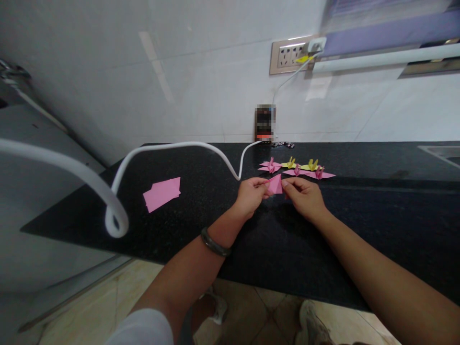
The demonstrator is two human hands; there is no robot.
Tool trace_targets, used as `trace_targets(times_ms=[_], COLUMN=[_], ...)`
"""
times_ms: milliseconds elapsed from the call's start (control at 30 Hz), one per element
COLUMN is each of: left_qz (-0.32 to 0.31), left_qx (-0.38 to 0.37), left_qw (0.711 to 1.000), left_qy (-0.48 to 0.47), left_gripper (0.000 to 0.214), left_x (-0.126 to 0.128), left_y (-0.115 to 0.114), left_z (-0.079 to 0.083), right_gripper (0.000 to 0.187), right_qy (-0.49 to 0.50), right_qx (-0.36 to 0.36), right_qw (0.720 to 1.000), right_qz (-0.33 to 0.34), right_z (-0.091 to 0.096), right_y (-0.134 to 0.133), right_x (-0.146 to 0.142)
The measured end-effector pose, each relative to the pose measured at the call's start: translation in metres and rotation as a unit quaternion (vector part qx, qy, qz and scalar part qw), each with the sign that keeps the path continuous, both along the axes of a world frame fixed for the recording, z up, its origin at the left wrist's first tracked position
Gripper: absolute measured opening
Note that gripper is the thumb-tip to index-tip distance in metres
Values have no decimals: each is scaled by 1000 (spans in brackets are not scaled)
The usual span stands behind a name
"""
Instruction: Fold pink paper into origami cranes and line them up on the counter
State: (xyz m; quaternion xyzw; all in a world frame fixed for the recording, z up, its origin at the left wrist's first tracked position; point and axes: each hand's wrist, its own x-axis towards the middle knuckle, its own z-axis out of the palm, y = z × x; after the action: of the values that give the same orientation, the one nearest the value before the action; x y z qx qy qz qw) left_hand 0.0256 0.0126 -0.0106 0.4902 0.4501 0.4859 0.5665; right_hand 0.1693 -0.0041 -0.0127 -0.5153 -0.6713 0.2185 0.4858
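A small piece of folded pink paper (275,184) is held up between both hands, just over the dark countertop. My left hand (250,195) pinches its left side between thumb and fingers. On the opposite edge my right hand (304,196) grips it the same way, thumb in front. Part of the paper is hidden behind the fingertips. Right behind the hands stand several folded paper cranes; a pink crane (270,165) is at the left of the group and a yellow crane (312,165) toward the right.
Pink paper sheets (163,193) lie on the black countertop (201,220) at the left. A thick white cable (172,145) loops across the left side. Against the tiled wall leans a phone-like device (265,123), blurred out, with a wire up to the wall socket (287,55).
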Motion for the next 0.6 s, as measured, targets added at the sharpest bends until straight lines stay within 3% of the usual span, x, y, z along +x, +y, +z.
trace_targets(times_ms=[600], left_qz=[16], left_qx=[9], left_qw=[1000], left_qy=[21], left_gripper=[14], left_x=[1], left_y=[1], left_z=[0], right_gripper=[24], right_qy=[-23], right_qx=[22], right_qw=[999], right_qz=[-13], right_z=[-1], right_y=[1], right_x=[0])
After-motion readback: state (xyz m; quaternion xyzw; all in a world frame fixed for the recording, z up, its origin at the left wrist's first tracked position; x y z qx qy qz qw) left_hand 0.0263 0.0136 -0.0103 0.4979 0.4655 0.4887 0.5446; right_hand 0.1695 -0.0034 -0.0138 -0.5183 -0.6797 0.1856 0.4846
